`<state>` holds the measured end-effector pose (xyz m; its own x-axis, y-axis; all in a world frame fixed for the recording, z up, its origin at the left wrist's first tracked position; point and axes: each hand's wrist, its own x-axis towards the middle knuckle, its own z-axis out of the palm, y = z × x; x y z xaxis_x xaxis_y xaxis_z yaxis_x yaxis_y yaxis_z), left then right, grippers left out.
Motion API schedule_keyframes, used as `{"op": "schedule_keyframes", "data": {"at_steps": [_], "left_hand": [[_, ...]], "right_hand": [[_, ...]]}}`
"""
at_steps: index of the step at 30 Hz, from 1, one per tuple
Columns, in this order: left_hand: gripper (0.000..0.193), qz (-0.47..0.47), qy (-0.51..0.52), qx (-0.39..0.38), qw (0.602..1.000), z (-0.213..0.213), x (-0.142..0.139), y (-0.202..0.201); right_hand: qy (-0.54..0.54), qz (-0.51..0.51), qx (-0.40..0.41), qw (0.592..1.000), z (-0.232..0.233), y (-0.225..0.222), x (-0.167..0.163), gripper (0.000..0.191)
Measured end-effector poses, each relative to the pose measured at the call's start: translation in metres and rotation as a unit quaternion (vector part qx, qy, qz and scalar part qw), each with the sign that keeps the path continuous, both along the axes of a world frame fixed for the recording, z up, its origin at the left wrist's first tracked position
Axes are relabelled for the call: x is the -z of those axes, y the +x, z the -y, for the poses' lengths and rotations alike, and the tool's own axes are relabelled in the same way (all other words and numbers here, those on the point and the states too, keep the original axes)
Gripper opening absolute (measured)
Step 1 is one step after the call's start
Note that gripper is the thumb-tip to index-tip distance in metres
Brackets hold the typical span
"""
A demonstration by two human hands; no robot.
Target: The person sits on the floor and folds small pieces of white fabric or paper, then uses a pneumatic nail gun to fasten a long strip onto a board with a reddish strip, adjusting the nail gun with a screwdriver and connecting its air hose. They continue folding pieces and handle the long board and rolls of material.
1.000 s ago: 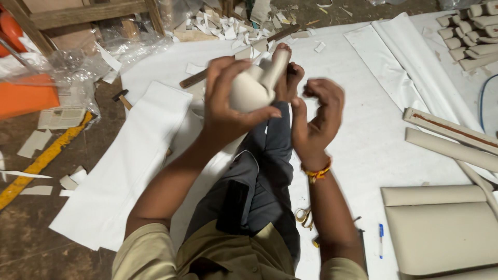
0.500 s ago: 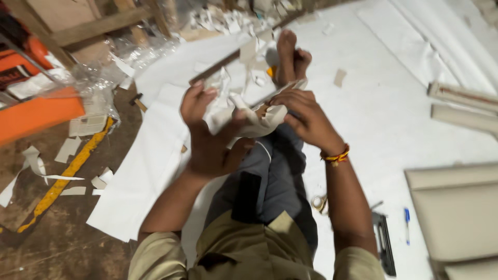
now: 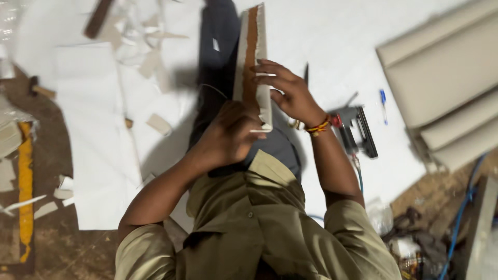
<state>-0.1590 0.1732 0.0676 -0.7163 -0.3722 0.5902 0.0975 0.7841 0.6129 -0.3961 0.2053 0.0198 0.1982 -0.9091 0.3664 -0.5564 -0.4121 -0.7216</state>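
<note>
Seated on the floor over a white sheet, legs in dark trousers stretched toward the top of the frame. Held upright over the lap, centre of the frame: a long narrow wooden strip, brown down its middle and wrapped along both edges in off-white fabric. Left hand closed round the strip's lower end, knuckles toward the camera. Right hand just above, fingers spread across the strip's face and curled over its right edge; beaded orange-and-red band on that wrist.

Right of the right forearm, lying on the sheet: a black staple gun with a red part at its near end, and a little farther right a blue pen. Stacked beige upholstered panels at the upper right. Fabric scraps scattered at the upper left, a hammer at the left edge, a yellow strip along the lower left. Blue hose at the lower right.
</note>
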Motion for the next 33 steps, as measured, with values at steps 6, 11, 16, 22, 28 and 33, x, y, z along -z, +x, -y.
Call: {"op": "schedule_keyframes", "data": {"at_steps": [6,11,16,22,28,33], "left_hand": [[0.021,-0.014,0.112,0.055,0.992,-0.005,0.026,-0.021],[0.025,-0.013,0.066,0.066,0.996,-0.009,0.025,-0.032],[0.029,-0.026,-0.020,0.063,0.997,0.002,0.021,-0.040],[0.025,-0.054,-0.038,0.057,0.996,0.002,0.030,-0.043],[0.023,-0.083,-0.014,0.056,0.995,-0.006,0.043,-0.047],[0.019,-0.111,0.080,0.067,0.988,-0.013,0.046,-0.054]], "right_hand": [[-0.017,0.124,0.096,0.987,-0.071,0.017,0.010,0.044],[-0.121,0.136,0.070,0.981,-0.093,0.022,0.001,0.031],[-0.151,0.158,0.038,0.975,-0.075,0.017,-0.007,0.028],[-0.140,0.162,0.019,0.977,-0.069,0.014,-0.013,0.025],[-0.107,0.157,0.025,0.982,-0.074,0.011,-0.009,0.016],[-0.118,0.156,0.025,0.980,-0.078,0.009,-0.004,0.012]]}}
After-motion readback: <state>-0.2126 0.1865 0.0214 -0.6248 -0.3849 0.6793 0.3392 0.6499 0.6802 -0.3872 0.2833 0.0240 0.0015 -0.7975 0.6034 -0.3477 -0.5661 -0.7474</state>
